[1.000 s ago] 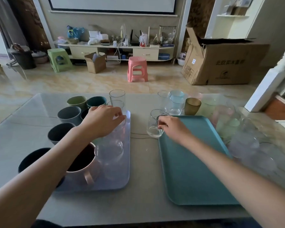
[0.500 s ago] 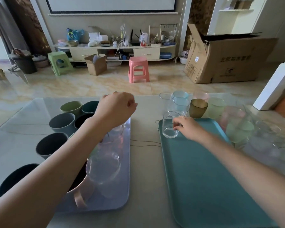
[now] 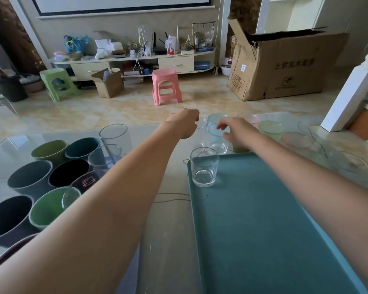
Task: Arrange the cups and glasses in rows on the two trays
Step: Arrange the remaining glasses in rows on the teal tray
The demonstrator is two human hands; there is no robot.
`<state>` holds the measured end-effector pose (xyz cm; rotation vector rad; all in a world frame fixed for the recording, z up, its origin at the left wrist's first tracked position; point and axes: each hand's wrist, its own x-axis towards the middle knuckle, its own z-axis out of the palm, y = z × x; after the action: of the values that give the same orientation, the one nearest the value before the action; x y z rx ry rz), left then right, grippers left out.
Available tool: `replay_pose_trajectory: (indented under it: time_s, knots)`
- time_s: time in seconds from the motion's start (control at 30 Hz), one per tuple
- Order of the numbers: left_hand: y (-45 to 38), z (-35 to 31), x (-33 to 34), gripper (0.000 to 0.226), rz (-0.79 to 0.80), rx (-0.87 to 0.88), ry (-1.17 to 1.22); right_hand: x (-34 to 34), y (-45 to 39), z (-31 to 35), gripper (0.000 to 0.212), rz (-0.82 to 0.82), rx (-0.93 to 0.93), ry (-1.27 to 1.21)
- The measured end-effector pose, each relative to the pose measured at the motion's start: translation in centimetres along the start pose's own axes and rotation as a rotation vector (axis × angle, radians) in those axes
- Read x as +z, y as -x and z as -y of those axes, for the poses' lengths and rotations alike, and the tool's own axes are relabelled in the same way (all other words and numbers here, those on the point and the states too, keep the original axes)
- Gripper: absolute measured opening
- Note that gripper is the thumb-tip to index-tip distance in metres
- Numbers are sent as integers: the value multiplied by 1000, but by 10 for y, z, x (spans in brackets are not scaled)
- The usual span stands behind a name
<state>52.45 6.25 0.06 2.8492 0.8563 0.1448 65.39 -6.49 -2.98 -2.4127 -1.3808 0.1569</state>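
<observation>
The teal tray (image 3: 263,219) on the right holds one clear glass (image 3: 204,169) in its far left corner. Behind it, my right hand (image 3: 236,132) curls its fingers and thumb over the rim of another clear glass (image 3: 217,143) on the table. My left hand (image 3: 185,124) reaches across to a tall clear glass (image 3: 201,126) beside it; its fingers are hidden behind the hand. The pale left tray (image 3: 128,272) lies mostly under my left arm, with dark, green and blue cups (image 3: 30,179) and clear glasses (image 3: 113,136) on and beside it.
More tinted glasses stand behind and right of the teal tray: blue (image 3: 216,118), pink (image 3: 250,118), green (image 3: 271,129) and several clear ones (image 3: 348,164). The glass tabletop (image 3: 168,219) shows between the trays. A white post (image 3: 348,92) rises at the right.
My right hand let go of the glass on the teal tray's corner and moved back to another glass. My left hand left the left tray and reached forward to the right.
</observation>
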Motion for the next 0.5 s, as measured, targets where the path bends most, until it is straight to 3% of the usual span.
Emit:
replay_pose_trajectory:
  time_s: [0.17,0.37,0.5]
  knots:
    - [-24,-7,14,47,88,18,62,9,-7,-4,19,48,-35,100]
    - [-34,-7,34,15,130,19,2,24,-8,-12,16,-1,-99,38]
    - [-25,-4,33,16,12,23,66,30,-2,-16,20,-43,-141,44]
